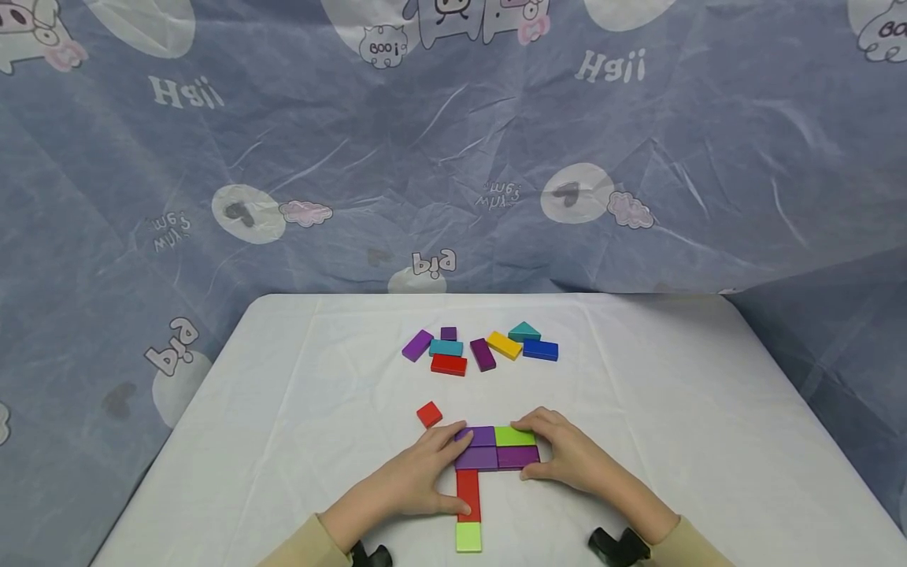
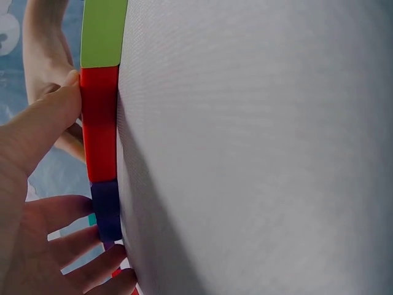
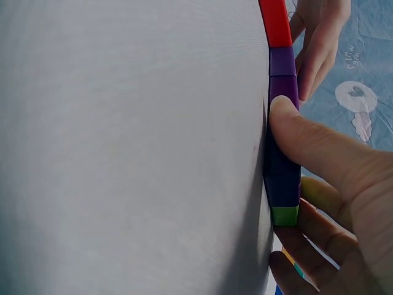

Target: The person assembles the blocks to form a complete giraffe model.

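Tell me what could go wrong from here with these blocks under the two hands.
The left hand and right hand touch opposite ends of the purple-and-green rectangle; uneven pressure might open its seams.

The left thumb rests on the long red block, so a slip could knock it crooked.

The small red block lies close to the left fingers and may get bumped.

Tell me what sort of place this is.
Probably an improvised indoor tabletop play or recording spot: a white-covered table, colored wooden-looking blocks on it, and a blue-grey cartoon-print sheet hung behind as a backdrop.
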Demonstrator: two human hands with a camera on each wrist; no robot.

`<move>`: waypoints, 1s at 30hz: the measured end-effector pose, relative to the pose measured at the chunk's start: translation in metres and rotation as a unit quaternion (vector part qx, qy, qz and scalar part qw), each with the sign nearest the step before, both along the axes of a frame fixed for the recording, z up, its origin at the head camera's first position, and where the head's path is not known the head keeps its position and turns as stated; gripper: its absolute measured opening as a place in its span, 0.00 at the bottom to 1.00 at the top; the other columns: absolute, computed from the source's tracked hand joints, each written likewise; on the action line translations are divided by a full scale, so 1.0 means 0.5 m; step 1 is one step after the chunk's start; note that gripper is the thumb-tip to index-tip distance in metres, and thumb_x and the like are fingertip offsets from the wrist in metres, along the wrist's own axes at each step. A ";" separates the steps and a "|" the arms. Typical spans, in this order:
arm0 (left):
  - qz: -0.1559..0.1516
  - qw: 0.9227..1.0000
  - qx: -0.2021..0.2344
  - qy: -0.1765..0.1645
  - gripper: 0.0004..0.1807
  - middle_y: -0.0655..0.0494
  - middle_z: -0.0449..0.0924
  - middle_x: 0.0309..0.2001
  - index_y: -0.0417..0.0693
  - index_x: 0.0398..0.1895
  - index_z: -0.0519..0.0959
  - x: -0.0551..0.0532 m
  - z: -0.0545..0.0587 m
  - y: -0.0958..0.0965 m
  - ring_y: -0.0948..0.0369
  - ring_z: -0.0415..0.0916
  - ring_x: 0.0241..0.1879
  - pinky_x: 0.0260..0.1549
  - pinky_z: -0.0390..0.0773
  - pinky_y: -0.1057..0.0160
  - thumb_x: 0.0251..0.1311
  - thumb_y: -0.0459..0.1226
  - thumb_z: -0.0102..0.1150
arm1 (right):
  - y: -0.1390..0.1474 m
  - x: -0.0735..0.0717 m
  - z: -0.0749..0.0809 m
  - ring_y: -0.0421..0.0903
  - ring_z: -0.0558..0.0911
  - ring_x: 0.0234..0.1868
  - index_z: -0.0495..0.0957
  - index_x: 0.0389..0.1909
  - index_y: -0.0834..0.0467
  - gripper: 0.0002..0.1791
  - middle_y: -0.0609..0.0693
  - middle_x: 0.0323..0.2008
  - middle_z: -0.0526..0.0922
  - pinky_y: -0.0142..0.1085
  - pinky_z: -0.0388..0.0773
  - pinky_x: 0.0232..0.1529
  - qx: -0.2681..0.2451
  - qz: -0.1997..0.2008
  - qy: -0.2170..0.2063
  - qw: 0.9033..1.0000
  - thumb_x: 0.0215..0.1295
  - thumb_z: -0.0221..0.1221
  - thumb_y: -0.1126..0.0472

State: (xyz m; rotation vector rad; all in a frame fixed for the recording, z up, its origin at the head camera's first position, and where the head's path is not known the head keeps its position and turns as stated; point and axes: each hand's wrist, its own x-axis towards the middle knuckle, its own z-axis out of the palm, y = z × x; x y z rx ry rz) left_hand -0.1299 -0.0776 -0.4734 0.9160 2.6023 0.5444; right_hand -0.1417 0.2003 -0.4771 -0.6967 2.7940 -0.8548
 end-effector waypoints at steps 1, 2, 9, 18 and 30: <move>0.000 1.000 -0.001 0.000 0.52 0.57 0.53 0.77 0.56 0.77 0.57 0.000 0.001 0.000 0.56 0.55 0.74 0.66 0.72 0.55 0.50 0.63 0.67 | -0.001 0.000 0.001 0.48 0.76 0.55 0.78 0.58 0.54 0.34 0.45 0.53 0.78 0.51 0.77 0.59 0.001 -0.001 -0.002 1.000 0.49 0.75 0.50; 0.000 1.000 -0.002 -0.001 0.52 0.57 0.53 0.77 0.56 0.77 0.57 0.000 0.002 0.000 0.56 0.55 0.74 0.66 0.72 0.55 0.50 0.63 0.67 | -0.001 -0.001 0.002 0.48 0.76 0.55 0.78 0.58 0.54 0.34 0.45 0.53 0.78 0.52 0.77 0.59 0.002 -0.002 -0.005 1.000 0.49 0.75 0.50; 0.000 1.000 -0.005 -0.001 0.52 0.57 0.52 0.77 0.56 0.77 0.57 0.001 0.005 -0.001 0.56 0.56 0.74 0.66 0.71 0.54 0.51 0.63 0.66 | -0.006 -0.012 0.024 0.48 0.76 0.56 0.77 0.59 0.54 0.36 0.48 0.54 0.78 0.52 0.77 0.60 0.013 -0.006 -0.055 0.998 0.51 0.72 0.42; 0.004 1.000 -0.002 0.002 0.52 0.57 0.53 0.77 0.57 0.77 0.58 0.003 -0.001 -0.002 0.56 0.57 0.74 0.66 0.72 0.54 0.50 0.63 0.66 | 0.023 -0.111 0.053 0.56 0.80 0.52 0.79 0.57 0.60 0.23 0.58 0.51 0.82 0.53 0.79 0.56 -0.006 -0.068 -0.004 0.998 0.64 0.65 0.53; 0.003 1.000 0.002 -0.004 0.52 0.57 0.53 0.77 0.58 0.77 0.57 0.001 -0.008 -0.004 0.56 0.56 0.74 0.65 0.72 0.53 0.51 0.64 0.66 | 0.053 -0.228 0.037 0.63 0.75 0.60 0.77 0.57 0.66 0.21 0.66 0.57 0.76 0.57 0.71 0.64 0.052 -0.158 0.030 0.986 0.65 0.62 0.62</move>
